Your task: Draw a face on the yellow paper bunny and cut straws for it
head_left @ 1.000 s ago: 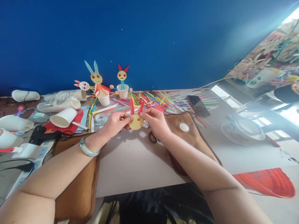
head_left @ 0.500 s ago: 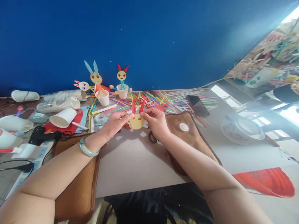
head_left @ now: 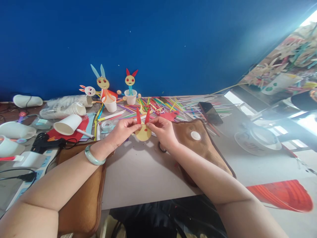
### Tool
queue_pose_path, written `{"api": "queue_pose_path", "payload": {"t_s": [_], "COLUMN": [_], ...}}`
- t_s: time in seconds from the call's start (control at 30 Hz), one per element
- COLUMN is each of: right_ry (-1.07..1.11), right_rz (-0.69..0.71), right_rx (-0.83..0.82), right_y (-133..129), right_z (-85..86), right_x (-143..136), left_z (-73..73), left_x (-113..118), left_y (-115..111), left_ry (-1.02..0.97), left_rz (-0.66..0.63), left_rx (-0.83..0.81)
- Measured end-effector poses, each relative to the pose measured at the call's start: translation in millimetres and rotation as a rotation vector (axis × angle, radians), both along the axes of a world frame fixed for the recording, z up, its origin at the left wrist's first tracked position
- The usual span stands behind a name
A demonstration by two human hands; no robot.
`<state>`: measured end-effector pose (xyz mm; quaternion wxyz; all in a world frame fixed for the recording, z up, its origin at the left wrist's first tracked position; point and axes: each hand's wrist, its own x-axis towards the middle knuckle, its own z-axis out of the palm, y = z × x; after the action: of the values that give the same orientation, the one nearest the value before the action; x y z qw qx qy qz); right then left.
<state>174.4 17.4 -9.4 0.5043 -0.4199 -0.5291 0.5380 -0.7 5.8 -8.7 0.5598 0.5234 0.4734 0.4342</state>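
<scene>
At the left edge of the surface (head_left: pixel 123 185), a power strip (head_left: pixel 39 178) is lying near a black glue gun (head_left: pixel 51 144), and a white paper cup (head_left: pixel 67 125) is resting on its side behind them. Toward the back edge, a blue-eared rabbit figure (head_left: pixel 103 83) is leaning out of its cup, while a brown pad (head_left: pixel 81 198) is covering the front left corner. The left hand (head_left: pixel 121 132), a pale bracelet (head_left: pixel 94 156) circling its wrist, is pinching a yellow disc (head_left: pixel 143 133) by its upper left side between thumb and fingers. This disc is hovering over the middle of the surface, two red ears (head_left: pixel 138 116) standing up from it. The right hand (head_left: pixel 164 131) is pinching its upper right side, also with thumb and fingers, and dark scissors handles (head_left: pixel 162 147) are showing just below that hand. Behind, colored straws (head_left: pixel 173 105) are lying in a loose heap along the back edge. Farther right, a second brown pad (head_left: pixel 205 152) is carrying a round white piece (head_left: pixel 195 135), and a dark phone (head_left: pixel 210 112) is lying just behind it.
</scene>
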Motion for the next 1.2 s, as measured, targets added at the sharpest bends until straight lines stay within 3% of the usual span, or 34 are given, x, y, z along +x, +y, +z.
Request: {"api": "queue_pose_path", "payload": {"t_s": [0.23, 0.5, 0.73, 1.0, 1.2], "right_ry": [0.037, 0.025, 0.065, 0.082, 0.064], "right_rz": [0.02, -0.002, 0.048, 0.043, 0.045], "right_rx": [-0.009, 0.013, -0.031, -0.088, -0.065], "right_y": [-1, -2, -2, -1, -2], "right_z": [-1.8, -1.5, -1.7, 2.1, 1.0], "right_x": [-1, -2, -2, 0, -1], "left_z": [-5.6, 0.1, -6.8, 8.7, 0.2], "left_x": [-3, -2, -3, 1, -1], "left_y": [3, -1, 2, -4, 0], "left_ry": [0.012, 0.056, 0.052, 0.027, 0.073], "left_rz": [0.017, 0.034, 0.017, 0.003, 0.024], "left_rx": [-0.007, -0.003, 0.026, -0.033, -0.028]}}
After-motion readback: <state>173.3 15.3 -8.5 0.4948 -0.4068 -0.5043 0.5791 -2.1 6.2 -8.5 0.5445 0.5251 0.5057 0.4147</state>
